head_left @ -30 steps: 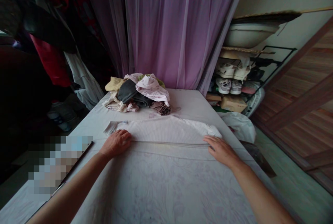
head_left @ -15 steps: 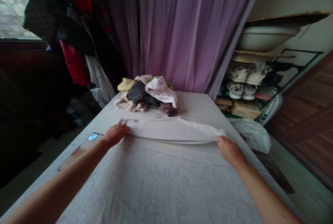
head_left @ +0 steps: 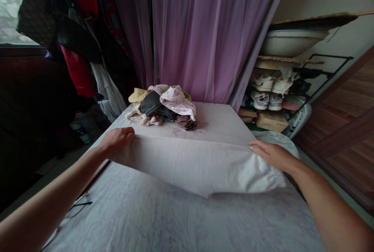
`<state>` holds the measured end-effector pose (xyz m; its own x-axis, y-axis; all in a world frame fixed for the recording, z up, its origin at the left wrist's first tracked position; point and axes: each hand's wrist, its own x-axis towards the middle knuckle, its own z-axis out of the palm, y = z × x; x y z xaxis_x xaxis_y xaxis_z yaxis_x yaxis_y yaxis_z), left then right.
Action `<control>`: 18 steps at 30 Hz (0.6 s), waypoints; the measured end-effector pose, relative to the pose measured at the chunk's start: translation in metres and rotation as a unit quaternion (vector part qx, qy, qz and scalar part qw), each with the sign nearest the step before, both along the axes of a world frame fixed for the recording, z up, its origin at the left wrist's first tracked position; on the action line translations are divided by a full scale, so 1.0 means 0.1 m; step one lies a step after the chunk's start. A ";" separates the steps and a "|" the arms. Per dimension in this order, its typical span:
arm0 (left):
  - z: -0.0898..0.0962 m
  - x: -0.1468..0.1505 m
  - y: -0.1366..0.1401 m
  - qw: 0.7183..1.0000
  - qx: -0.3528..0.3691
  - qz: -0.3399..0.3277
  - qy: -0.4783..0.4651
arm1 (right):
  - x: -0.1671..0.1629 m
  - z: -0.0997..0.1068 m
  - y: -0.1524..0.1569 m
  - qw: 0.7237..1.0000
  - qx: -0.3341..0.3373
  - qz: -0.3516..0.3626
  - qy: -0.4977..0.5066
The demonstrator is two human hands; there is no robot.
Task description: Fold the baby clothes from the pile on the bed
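A white, finely ribbed piece of clothing (head_left: 193,166) is stretched across the bed-like surface, raised toward me, its lower edge sagging and blurred. I cannot tell which kind of garment it is. At its upper left corner my left hand (head_left: 118,139) is closed on the cloth. My right hand (head_left: 271,153) pinches the upper edge near the right end, where the fabric is bunched. Beyond it sits a heap of crumpled clothes (head_left: 166,108) in pink, dark grey, yellow, cream and brown.
Under everything lies a pale floral sheet (head_left: 175,224). A pair of eyeglasses (head_left: 78,205) rests by my left forearm. Purple curtains (head_left: 189,37) hang behind. On the right stands a rack with shoes (head_left: 267,100) and a white basin (head_left: 295,43); bags (head_left: 37,18) hang on the left.
Both hands have lifted the white garment from the sheet and brought it nearer, spread wider and hanging open. The eyeglasses now show; the phone on the left is hidden.
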<state>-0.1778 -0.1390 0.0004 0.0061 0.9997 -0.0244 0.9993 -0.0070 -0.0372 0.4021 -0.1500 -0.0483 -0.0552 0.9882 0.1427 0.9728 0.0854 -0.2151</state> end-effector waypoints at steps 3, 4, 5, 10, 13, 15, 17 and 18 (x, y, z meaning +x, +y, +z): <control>-0.32 0.11 0.12 0.999 -0.042 0.021 0.020 | -0.15 -0.28 0.16 0.998 -0.064 0.001 0.016; -0.44 0.14 0.15 0.998 -0.046 0.034 0.013 | -0.20 -0.39 0.19 0.998 -0.065 -0.016 0.016; -0.56 0.15 0.16 0.998 -0.044 0.042 0.004 | -0.24 -0.50 0.20 0.998 -0.058 -0.028 0.016; -0.91 0.00 0.13 1.000 -0.005 -0.011 -0.023 | -0.25 -0.83 0.11 0.995 -0.008 -0.096 0.004; -0.95 -0.14 0.14 0.998 -0.016 -0.045 -0.032 | -0.20 -0.85 0.07 0.987 -0.028 -0.157 -0.012; -0.94 -0.19 0.17 0.998 -0.035 -0.053 -0.030 | -0.19 -0.82 0.06 0.981 -0.055 -0.187 -0.005; -0.90 -0.19 0.19 0.997 -0.048 -0.055 -0.018 | -0.20 -0.77 0.06 0.977 -0.076 -0.200 0.006; -0.88 -0.18 0.20 0.997 -0.051 -0.054 -0.011 | -0.21 -0.74 0.06 0.976 -0.077 -0.203 0.007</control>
<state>-0.1959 -0.1191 -0.0876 0.1158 0.9853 -0.1254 0.9930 -0.1178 -0.0089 0.3815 -0.1441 -0.1226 0.3458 0.9382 -0.0107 0.9169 -0.3403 -0.2085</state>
